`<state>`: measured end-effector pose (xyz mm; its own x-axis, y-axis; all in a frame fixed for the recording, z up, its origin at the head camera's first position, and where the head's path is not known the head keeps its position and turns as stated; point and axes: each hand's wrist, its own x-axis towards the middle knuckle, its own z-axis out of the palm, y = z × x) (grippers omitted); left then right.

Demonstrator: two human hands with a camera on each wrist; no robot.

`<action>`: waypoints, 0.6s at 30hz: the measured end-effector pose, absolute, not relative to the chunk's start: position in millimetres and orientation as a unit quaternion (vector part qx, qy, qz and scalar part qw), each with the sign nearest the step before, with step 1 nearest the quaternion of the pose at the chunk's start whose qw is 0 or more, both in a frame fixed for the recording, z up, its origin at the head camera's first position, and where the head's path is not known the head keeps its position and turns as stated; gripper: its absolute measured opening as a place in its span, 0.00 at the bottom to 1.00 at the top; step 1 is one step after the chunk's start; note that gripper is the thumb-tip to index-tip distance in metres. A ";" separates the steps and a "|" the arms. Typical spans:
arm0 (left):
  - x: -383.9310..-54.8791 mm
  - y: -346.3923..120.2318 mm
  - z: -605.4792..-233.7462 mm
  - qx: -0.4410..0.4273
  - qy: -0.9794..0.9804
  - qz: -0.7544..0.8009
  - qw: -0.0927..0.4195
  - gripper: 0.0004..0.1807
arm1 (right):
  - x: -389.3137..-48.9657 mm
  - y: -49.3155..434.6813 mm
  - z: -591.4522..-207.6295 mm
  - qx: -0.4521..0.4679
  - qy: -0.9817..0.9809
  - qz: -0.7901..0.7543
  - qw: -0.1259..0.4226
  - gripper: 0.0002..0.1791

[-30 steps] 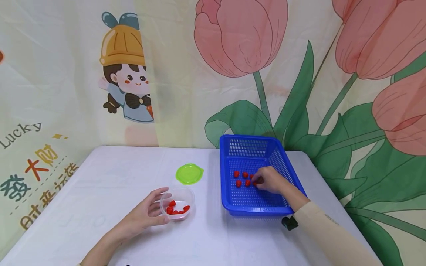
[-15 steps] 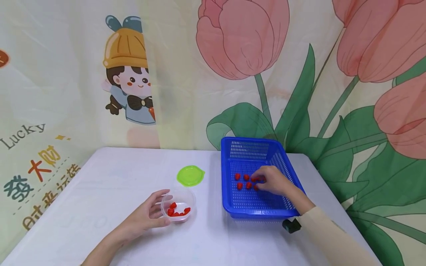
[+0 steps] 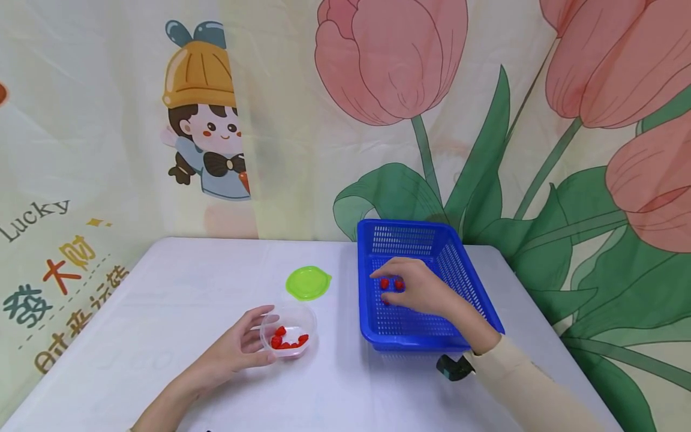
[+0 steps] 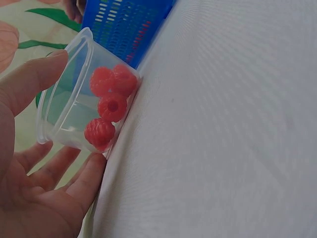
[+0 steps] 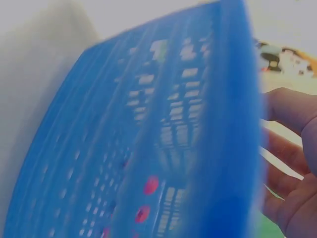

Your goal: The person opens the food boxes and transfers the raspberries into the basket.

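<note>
My left hand (image 3: 233, 347) holds a small clear plastic tub (image 3: 291, 353) on the table, its thumb at the rim and the other fingers around the side. Several red raspberries (image 4: 112, 106) lie at the bottom of the tub in the left wrist view. Inside a blue plastic basket (image 3: 412, 344), my right hand (image 3: 421, 289) hovers with thumb and fingers spread apart. Between them show two raspberries (image 3: 399, 284) on the basket floor, and part of another peeks out below the thumb. The palm hides the floor to the right. Through the basket wall, the right wrist view shows raspberries (image 5: 151, 185).
A bright green lid (image 3: 308, 283) lies flat on the white-covered table (image 3: 216, 282), behind the tub. The basket has tall slotted sides. Behind the table hangs a printed cloth (image 3: 286, 120) with tulips and a cartoon figure.
My right hand has moved left inside the basket, from the right end of the raspberries to over the left ones, and its fingers have spread wider. The left hand and tub have stayed put.
</note>
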<state>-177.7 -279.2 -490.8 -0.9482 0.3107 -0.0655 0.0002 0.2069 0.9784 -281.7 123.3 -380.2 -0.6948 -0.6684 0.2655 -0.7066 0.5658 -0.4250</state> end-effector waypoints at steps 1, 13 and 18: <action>-177.6 -279.2 -490.7 0.102 0.766 0.623 0.125 0.52 | -280.1 118.4 -378.4 0.396 -0.880 0.260 0.033 0.21; -177.6 -278.9 -491.5 0.101 0.766 0.622 0.127 0.52 | -264.6 60.6 -364.3 0.449 -0.850 0.275 -0.029 0.24; -178.0 -278.8 -491.6 0.098 0.767 0.621 0.129 0.52 | -261.7 38.1 -363.2 0.470 -0.842 0.261 -0.041 0.25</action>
